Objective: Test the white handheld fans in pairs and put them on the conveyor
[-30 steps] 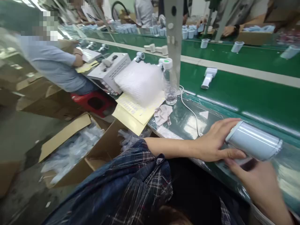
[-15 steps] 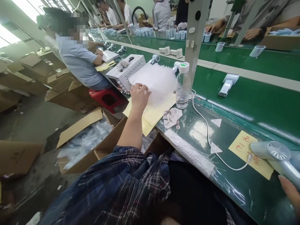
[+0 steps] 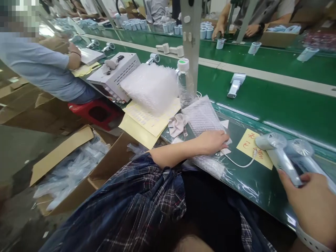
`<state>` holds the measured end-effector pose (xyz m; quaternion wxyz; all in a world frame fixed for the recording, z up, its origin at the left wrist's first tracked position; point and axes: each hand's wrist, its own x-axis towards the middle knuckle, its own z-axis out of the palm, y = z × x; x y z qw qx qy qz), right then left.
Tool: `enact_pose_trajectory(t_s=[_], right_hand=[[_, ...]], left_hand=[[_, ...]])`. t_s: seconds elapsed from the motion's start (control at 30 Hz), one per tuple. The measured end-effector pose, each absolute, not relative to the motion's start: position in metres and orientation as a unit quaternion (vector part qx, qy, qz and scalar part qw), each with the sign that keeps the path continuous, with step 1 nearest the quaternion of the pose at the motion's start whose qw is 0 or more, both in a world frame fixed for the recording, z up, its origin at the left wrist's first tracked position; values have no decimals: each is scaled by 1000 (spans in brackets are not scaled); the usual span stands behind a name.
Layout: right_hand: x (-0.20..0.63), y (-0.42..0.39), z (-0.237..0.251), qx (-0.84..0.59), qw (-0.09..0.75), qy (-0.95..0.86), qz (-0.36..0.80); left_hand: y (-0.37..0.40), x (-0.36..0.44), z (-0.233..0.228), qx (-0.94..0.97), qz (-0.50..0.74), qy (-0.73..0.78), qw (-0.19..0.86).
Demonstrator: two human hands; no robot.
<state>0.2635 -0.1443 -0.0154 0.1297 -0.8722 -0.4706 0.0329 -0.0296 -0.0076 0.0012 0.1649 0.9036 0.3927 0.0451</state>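
My left hand [image 3: 215,141] is closed on the near right edge of a bubble-wrap bag [image 3: 203,115], which lies across the bench top. My right hand [image 3: 307,190] has its thumb and fingers around the handle end of a pale blue hair dryer [image 3: 282,157]. Its round head rests over a yellow paper [image 3: 246,143] with red handwriting. Right beside it lies a second pale blue hair dryer [image 3: 301,150], partly behind my right hand. A white cable [image 3: 243,166] ends at the yellow paper. The stack of bubble-wrap bags [image 3: 152,87] sits on yellow sheets [image 3: 139,120].
A water bottle [image 3: 184,84] stands by the metal post [image 3: 191,45], near a crumpled cloth [image 3: 177,125]. A white metal box [image 3: 115,77] is at the left. Another hair dryer [image 3: 236,85] lies on the green belt [image 3: 275,82]. An open carton [image 3: 60,150] holds clear plastic pieces. A co-worker [image 3: 39,63] sits left.
My left hand has moved right from the stack, bringing a bubble-wrap bag over the bench. My right hand has come further into view and taken hold of a hair dryer. The view has turned right.
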Motion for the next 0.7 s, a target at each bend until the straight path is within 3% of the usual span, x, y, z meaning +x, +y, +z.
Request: enact_pose_trajectory(t_s=[0.1, 0.2, 0.43, 0.6, 0.7], right_hand=[[245, -137, 0, -874, 74, -468, 105], [235, -140, 1, -839, 80, -530, 95], [201, -155, -16, -755, 251, -586, 154], [180, -150, -27, -709, 294, -594, 241], [178, -148, -30, -698, 294, -600, 258]], left_hand=[[-16, -15, -10, 915, 3, 361, 182], [-15, -24, -7, 919, -22, 352, 179], [-15, -33, -9, 893, 12, 386, 231], [-4, -40, -18, 871, 46, 397, 286], [7, -51, -19, 808, 122, 379, 434]])
